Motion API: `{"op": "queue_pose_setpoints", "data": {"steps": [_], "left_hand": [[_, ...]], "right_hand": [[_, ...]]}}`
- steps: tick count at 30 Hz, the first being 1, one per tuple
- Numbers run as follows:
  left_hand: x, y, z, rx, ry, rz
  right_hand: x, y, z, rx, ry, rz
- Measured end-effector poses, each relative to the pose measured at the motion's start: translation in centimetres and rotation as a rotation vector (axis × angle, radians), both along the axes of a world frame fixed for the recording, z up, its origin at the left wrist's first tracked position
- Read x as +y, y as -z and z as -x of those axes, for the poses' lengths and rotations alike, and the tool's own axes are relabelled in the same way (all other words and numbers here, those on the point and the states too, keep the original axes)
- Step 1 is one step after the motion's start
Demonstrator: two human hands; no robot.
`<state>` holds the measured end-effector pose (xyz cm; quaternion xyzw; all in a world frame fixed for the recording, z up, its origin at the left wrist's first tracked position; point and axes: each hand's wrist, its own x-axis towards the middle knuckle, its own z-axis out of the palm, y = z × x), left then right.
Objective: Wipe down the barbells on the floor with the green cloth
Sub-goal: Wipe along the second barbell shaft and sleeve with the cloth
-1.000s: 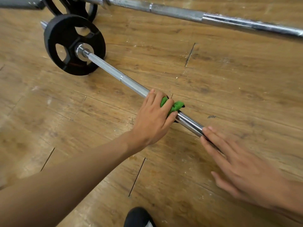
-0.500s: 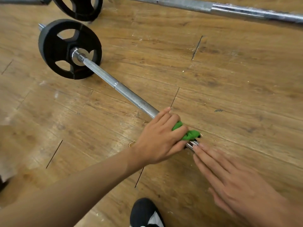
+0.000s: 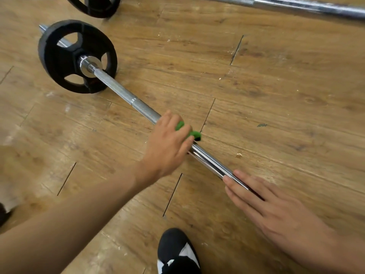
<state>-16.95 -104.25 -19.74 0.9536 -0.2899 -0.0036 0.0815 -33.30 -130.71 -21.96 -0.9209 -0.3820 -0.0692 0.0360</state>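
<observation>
A steel barbell [image 3: 126, 95] lies diagonally on the wooden floor, with a black weight plate [image 3: 59, 62] on its far left end. My left hand [image 3: 167, 147] is wrapped over the bar's middle, pressing the green cloth [image 3: 194, 133] around it; only small bits of cloth show past my fingers. My right hand [image 3: 276, 212] rests flat on the bar lower right, fingers straight and together, hiding that stretch of the shaft. A second barbell [image 3: 308, 6] runs along the top edge.
Another black plate [image 3: 94, 6] stands at the top left. My black and white shoe [image 3: 177, 254] is on the floor below the hands. Small crumbs of debris [image 3: 239, 154] lie on the planks beside the bar.
My left hand slid the cloth down the bar until it met my right fingertips, then back up toward the plate. The right hand stayed flat on the bar.
</observation>
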Motion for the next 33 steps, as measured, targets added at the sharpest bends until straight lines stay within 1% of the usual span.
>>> {"op": "queue_pose_setpoints", "data": {"steps": [3,5,6,7,9,12,13,16,17,18,21,22,23,24,27,29,33], "left_hand": [[-2.9,1.2,4.8,0.015,0.236,0.078],[-3.6,1.4,5.5,0.003,0.378,0.076],[-3.2,1.4,4.6,-0.023,0.405,0.045],[-2.6,1.5,3.3,-0.045,0.401,0.006],[-0.7,1.4,-0.1,-0.081,0.325,-0.03],[0.8,1.1,-3.3,-0.062,0.226,-0.06],[0.4,1.0,-3.3,-0.041,0.186,-0.036],[-2.3,0.9,-1.7,0.005,-0.02,0.058],[-3.4,0.9,-0.6,0.004,-0.022,0.073],[-4.4,1.1,0.6,-0.002,0.05,0.086],[-6.3,1.6,2.4,-0.008,0.429,0.065],[-6.2,1.4,1.6,-0.024,0.506,0.03],[-5.8,1.2,0.3,-0.043,0.531,-0.016],[-5.1,1.0,-1.2,-0.059,0.51,-0.058],[-1.5,0.3,-6.3,-0.094,0.345,-0.149],[-0.1,0.0,-8.0,-0.079,0.255,-0.169],[-2.0,0.5,-7.2,0.02,0.06,-0.009]], "right_hand": [[-0.3,-0.4,-0.4,0.035,0.004,-0.002],[-0.7,-0.3,-0.7,0.06,0.0,0.014],[-0.9,-0.3,-0.8,0.076,-0.001,0.026],[-1.2,-0.2,-0.9,0.091,0.001,0.033],[-1.8,-0.1,-1.1,0.114,0.017,0.024],[-2.6,0.0,-1.6,0.121,0.033,0.013],[-2.8,0.0,-1.8,0.121,0.039,0.009],[-3.1,0.0,-2.4,0.128,0.06,0.018],[-3.3,-0.1,-2.6,0.123,0.064,0.022],[-3.5,-0.2,-2.9,0.121,0.067,0.018],[-4.2,-0.2,-3.2,0.127,0.066,0.004],[-4.3,-0.1,-3.2,0.128,0.068,0.008],[-4.4,-0.1,-3.1,0.128,0.076,0.016],[-4.3,-0.1,-3.1,0.126,0.09,0.024],[-4.3,0.2,-3.1,0.108,0.123,0.028],[-4.6,0.3,-3.3,0.108,0.113,0.024],[-4.3,-0.5,-3.6,0.114,0.172,-0.022]]}}
